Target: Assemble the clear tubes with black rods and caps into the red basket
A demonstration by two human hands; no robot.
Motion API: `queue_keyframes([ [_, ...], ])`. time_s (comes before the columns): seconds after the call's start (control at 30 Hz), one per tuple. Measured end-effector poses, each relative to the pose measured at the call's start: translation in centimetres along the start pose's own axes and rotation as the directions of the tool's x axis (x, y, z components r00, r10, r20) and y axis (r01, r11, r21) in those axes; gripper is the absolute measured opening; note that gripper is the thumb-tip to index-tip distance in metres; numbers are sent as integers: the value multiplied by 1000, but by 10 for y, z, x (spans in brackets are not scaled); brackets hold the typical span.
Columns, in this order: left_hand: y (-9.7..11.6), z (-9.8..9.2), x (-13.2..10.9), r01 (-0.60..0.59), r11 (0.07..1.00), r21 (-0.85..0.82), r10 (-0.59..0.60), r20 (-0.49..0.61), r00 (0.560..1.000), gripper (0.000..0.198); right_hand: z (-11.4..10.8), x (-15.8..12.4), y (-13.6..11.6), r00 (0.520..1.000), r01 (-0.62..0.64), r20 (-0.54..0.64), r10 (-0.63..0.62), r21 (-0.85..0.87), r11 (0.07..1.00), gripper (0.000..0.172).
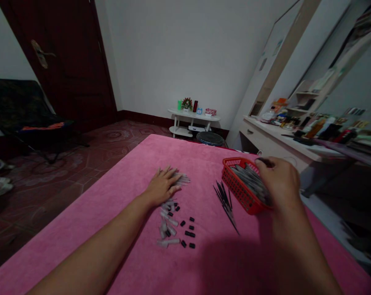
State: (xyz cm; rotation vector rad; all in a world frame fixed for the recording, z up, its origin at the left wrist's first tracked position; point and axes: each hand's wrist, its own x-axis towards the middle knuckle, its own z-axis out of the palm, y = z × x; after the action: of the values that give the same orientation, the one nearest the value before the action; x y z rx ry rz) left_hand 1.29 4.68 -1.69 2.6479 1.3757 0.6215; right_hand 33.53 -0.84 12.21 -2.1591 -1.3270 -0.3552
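Observation:
My left hand point(163, 186) lies on the pink cloth with its fingers spread, over one end of a bunch of thin clear tubes point(183, 179). Just below it are loose clear short tubes point(164, 223) and several small black cylinders point(190, 234). At the right, my right hand point(280, 180) is closed beside the far right side of a red plastic basket point(239, 194), blurred, with something small and dark at its fingertips. Many slim greyish sticks point(248, 176) fill the basket. Thin dark pointed rods point(226, 205) lie loosely together left of it.
The pink cloth point(136, 180) covers the surface before me. Beyond stand a low white shelf point(193, 114) and a round black stool point(210, 138). A dressing table point(283, 135) with bottles is on the right, a folding chair point(25, 106) and a dark door point(65, 61) on the left.

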Motion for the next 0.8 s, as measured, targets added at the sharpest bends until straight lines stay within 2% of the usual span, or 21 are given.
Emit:
queue_keyframes([
  [0.13,1,-9,1,-38,999,18,35,150,988,54,0,-5,-10,993,108,-51,-104,105,989,33],
  [0.27,1,-20,2,-81,997,14,74,286,955,54,1,-5,-13,993,119,-43,-112,219,968,31],
  [0.33,2,-22,1,-80,997,22,68,320,945,55,2,-5,-14,994,113,-31,-109,280,953,30],
  [0.53,2,-10,-2,-9,1000,-19,13,241,971,60,4,-15,-27,983,170,-1,-185,396,902,27],
  [0.67,0,-6,-4,1,997,-82,17,220,975,61,4,-22,-38,966,201,72,-250,404,892,29],
  [0.8,1,-6,-5,6,993,-114,16,190,982,61,5,-25,-44,952,236,92,-294,395,888,28],
])
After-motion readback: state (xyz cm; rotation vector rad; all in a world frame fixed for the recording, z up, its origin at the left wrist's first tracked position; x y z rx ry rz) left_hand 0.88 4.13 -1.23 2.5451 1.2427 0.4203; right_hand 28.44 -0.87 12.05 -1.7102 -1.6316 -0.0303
